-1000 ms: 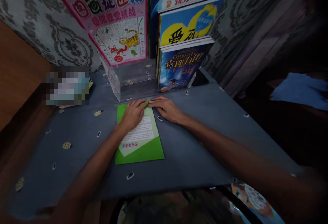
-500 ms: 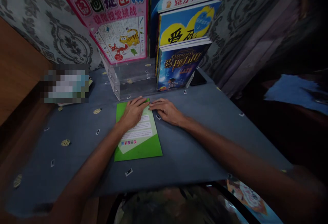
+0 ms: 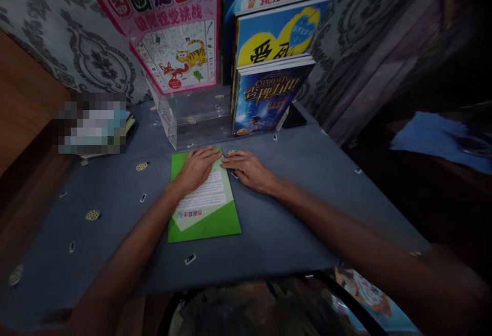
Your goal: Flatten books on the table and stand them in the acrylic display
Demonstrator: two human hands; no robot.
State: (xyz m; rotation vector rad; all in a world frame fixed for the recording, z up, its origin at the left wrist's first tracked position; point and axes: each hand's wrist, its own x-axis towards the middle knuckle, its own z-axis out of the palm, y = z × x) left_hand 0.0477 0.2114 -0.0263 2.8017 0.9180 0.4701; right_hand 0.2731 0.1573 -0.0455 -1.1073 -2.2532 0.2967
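Observation:
A thin green book (image 3: 215, 223) lies flat on the table, its printing upside down to me. My left hand (image 3: 198, 167) rests palm down across its upper part, fingers stretched out towards the top right corner. Just beyond the book's right edge is my right hand (image 3: 248, 169), its fingers extended to the left and the fingertips at the edge near that corner. Both hands are open and neither is wrapped round anything. Part of the book's text is covered by my left hand.
Behind the book stands a clear acrylic rack (image 3: 192, 133) holding a pink picture book (image 3: 169, 34), a blue-and-yellow book (image 3: 249, 36) and a dark blue book (image 3: 269, 98). A dark flat object (image 3: 294, 117) lies beside it. At left is a blurred-out stack (image 3: 96, 128). Patterned curtains (image 3: 103, 59) hang behind.
The whole view has shifted slightly, so things appear a little further left. My right hand's fingers look a little lower along the book's edge; the left hand still rests on the book.

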